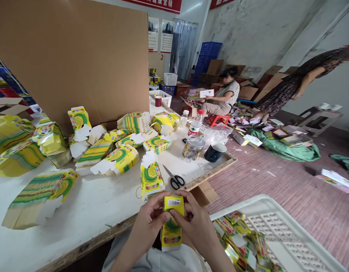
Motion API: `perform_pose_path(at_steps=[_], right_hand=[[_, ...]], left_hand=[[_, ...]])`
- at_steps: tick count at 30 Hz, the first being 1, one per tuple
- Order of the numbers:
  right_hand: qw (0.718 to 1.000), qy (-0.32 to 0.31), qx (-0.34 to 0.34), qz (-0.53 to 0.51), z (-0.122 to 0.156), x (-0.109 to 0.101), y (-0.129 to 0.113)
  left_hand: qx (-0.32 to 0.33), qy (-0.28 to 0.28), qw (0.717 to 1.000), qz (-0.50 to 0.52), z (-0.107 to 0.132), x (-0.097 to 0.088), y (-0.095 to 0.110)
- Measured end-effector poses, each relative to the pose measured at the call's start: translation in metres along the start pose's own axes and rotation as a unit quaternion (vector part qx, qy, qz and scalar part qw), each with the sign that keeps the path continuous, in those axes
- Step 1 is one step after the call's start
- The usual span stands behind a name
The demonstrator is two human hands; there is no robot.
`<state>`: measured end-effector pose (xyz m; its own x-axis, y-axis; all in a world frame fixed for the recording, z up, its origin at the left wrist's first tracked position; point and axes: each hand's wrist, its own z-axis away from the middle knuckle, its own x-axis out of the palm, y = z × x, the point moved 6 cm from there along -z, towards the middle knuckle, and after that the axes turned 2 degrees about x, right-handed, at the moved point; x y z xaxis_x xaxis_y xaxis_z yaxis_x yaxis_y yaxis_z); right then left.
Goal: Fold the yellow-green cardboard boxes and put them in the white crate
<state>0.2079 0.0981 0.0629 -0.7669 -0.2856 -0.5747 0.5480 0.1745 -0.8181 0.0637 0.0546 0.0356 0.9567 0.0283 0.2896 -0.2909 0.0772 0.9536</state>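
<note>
A small yellow and green carton (172,226) with a barcode at its far end is held upright over my lap. My left hand (153,217) grips its left side, thumb on the front face. From the right, my right hand (193,219) closes on the same carton, its thumb pressed near the middle. Just beyond the hands, a stack of similar flat cartons (151,175) lies at the table edge. Black-handled scissors (177,182) rest to the right of that stack. Some fingertips are hidden behind the carton.
Bundles of flat cartons (41,196) cover the white table (106,196), before a large cardboard sheet (78,56). A glass jar (193,149) and dark mug (215,152) stand near its right edge. At lower right is a white basket (279,215) of cartons. Two people are beyond.
</note>
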Motion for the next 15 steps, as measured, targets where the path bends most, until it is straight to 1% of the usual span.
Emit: perform_pose_path(at_steps=[3,8,9,13,15], right_hand=[[1.0,0.002,-0.003,0.011,0.0,0.0,0.002],[0.997,0.05,0.016,0.051,0.0,-0.001,0.004],[0.998,0.047,0.013,0.041,0.001,-0.001,0.003],[0.998,-0.007,-0.028,-0.055,0.002,-0.008,-0.003],[0.994,0.001,-0.041,-0.101,0.002,-0.015,-0.004]], left_hand=[[0.002,-0.018,1.0,0.001,-0.001,0.005,0.003],[0.015,-0.021,1.0,-0.014,-0.001,0.008,0.009],[0.016,-0.019,1.0,-0.01,-0.001,0.008,0.011],[0.01,-0.005,0.999,0.037,0.0,0.004,0.015],[0.007,-0.003,0.998,0.058,-0.001,0.004,0.015]])
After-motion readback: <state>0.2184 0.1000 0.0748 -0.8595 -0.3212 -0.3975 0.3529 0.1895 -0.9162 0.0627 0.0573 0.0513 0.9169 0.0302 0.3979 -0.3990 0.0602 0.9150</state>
